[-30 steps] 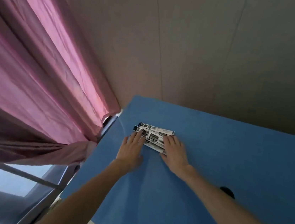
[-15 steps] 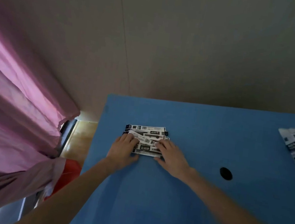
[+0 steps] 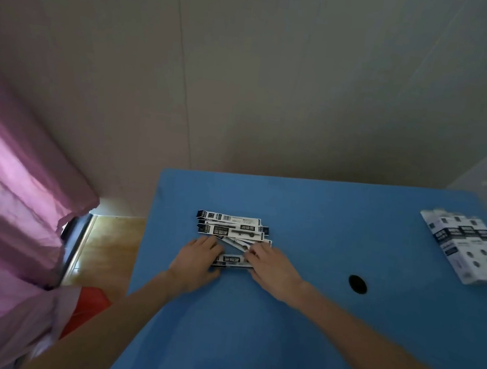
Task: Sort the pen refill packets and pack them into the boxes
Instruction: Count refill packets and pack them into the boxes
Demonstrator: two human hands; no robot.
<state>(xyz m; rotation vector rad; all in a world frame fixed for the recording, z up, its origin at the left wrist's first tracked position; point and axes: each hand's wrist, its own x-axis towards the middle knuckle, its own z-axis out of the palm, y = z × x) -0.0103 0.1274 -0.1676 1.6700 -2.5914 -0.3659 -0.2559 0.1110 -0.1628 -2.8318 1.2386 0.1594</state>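
Down on the blue table (image 3: pixel 280 326) both hands lie flat over a small heap of pen refill packets (image 3: pixel 231 232) near the table's far left part. The left hand (image 3: pixel 195 262) rests palm down on the left ends of the nearer packets, its fingers fairly straight and reaching forward. The right hand (image 3: pixel 271 269) lies on the right ends, fingers stretched toward the heap — whether any fingertip pinches a packet cannot be told. One packet (image 3: pixel 232 261) sits between the two hands, closest to the person; the others lie just beyond it, roughly side by side, one slanted across. Well apart, at the table's far right edge, lies a stack of white and black boxes (image 3: pixel 470 252). A dark round hole (image 3: pixel 357 284) shows in the tabletop to the right of the right wrist. A pink curtain (image 3: pixel 8 216) hangs at the left.
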